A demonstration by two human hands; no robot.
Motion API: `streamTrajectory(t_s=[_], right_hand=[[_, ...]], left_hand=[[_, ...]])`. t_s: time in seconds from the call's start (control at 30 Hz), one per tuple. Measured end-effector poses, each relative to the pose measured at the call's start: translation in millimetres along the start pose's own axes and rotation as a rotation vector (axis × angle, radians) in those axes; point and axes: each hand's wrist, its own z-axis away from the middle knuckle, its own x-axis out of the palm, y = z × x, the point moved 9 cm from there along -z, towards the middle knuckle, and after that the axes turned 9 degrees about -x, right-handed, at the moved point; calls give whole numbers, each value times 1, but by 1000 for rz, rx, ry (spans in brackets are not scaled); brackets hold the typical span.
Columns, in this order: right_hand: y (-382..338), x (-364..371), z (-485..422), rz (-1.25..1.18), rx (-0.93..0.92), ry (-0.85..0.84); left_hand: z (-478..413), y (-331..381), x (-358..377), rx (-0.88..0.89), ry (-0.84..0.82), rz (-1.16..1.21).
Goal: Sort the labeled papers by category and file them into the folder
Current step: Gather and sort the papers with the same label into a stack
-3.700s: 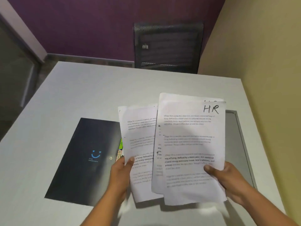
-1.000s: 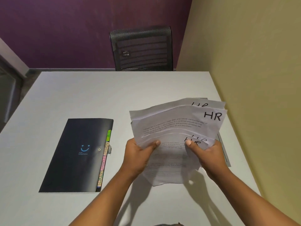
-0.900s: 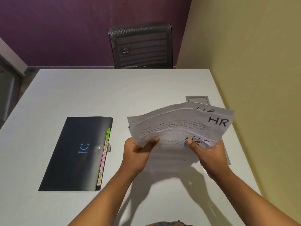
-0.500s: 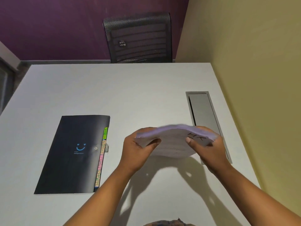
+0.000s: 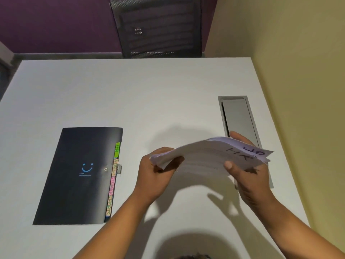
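Note:
A stack of white printed papers (image 5: 205, 157) marked "HR" in black pen is held nearly flat above the table. My left hand (image 5: 156, 176) grips its left edge. My right hand (image 5: 248, 176) grips its right end, thumb on top by the "HR" mark and fingers behind. A closed black folder (image 5: 78, 174) with a blue smiley lies flat on the table to the left, apart from both hands. Coloured tabs (image 5: 113, 176) reading HR, ADMIN and others stick out along its right edge.
The white table (image 5: 130, 100) runs to a yellow wall (image 5: 298, 90) on the right. A grey cable hatch (image 5: 239, 120) is set into the table behind my right hand. A black mesh chair (image 5: 156, 27) stands at the far edge.
The fanned, upright sheets have been gathered into one stack and tipped down to nearly flat, then shifted slightly right. Both hands keep their hold. The folder has not moved.

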Motion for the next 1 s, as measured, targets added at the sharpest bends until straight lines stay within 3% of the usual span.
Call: streamTrajectory(t_s=[0.17,0.33,0.43,0.57,0.8,1.0], right_hand=[[33,10,-11,26,89,8],[17,9,-23,-4,-26,1],[54,9,-22,88,115,-8],[100,9,-16,235,348,-9],[76,21,-11,299,281,-179],[66,-1,17,263,327,50]], left_hand=[[-14,-19,4,-75,70,-3],[-21,-3,4,66,105,-9],[-33,-41,6,-70,141,35],[-48,-84,11,-196,106,-78],[-41,-76,-8,-217,37,-12],[12,-87,-18,-299,-16,62]])
